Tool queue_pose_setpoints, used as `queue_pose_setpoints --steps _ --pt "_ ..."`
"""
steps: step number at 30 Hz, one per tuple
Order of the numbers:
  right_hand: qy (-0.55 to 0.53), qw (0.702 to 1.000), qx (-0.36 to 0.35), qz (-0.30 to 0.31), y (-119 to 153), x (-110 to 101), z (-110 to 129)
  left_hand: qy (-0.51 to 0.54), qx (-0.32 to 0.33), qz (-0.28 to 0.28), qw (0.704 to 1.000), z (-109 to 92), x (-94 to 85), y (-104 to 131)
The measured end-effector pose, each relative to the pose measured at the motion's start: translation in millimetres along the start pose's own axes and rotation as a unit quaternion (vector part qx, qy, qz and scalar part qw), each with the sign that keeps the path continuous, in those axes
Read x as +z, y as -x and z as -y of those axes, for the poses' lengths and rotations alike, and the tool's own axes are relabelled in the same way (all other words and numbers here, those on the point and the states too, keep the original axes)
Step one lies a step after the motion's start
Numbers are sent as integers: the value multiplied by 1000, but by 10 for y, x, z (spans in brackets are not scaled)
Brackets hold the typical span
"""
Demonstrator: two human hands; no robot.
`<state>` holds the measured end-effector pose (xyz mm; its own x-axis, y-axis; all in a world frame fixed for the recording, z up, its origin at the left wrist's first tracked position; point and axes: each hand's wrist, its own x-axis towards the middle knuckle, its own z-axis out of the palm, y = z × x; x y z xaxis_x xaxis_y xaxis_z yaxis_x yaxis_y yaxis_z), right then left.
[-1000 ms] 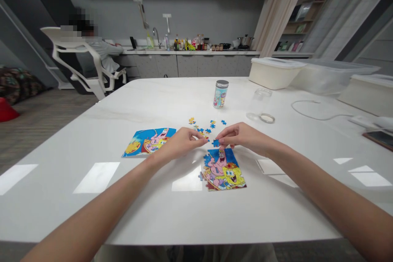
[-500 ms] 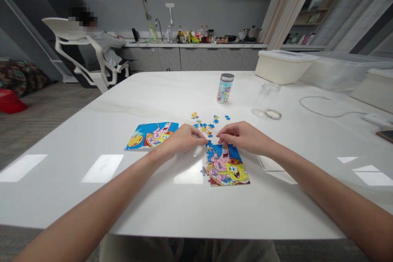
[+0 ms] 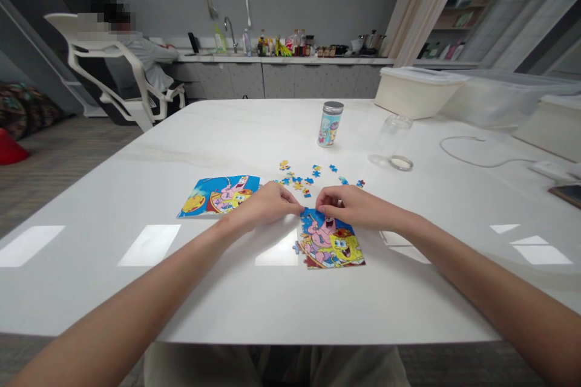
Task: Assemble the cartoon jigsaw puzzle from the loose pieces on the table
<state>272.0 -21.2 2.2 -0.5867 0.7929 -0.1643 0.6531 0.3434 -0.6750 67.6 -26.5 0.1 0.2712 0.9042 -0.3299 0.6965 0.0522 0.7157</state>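
Observation:
A partly assembled jigsaw puzzle with a pink starfish and a yellow sponge character lies flat in front of me. My left hand pinches a blue puzzle piece at the puzzle's top left corner. Curled over the top edge, my right hand presses its fingertips on the puzzle close to that piece. Several loose puzzle pieces are scattered just beyond my hands. A reference picture card lies left of the puzzle, its right end partly behind my left hand.
A printed canister with a metal lid stands farther back. Right of it are a clear jar and a round lid. White bins and a cable occupy the table's right side. A person sits on a white chair at far left.
The blue piece now sits against the puzzle's top left corner. My right fingers have moved slightly left toward it, uncovering loose pieces behind that hand. The whole view has shifted a little.

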Motion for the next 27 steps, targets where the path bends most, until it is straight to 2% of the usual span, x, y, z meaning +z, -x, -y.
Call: queue_pose_setpoints --steps 20,27 --pt "-20 1000 4 4 -27 18 -32 -19 -14 -20 1000 28 35 -41" --pt "-16 1000 4 4 -25 26 -46 30 -29 -3 999 21 11 -22"
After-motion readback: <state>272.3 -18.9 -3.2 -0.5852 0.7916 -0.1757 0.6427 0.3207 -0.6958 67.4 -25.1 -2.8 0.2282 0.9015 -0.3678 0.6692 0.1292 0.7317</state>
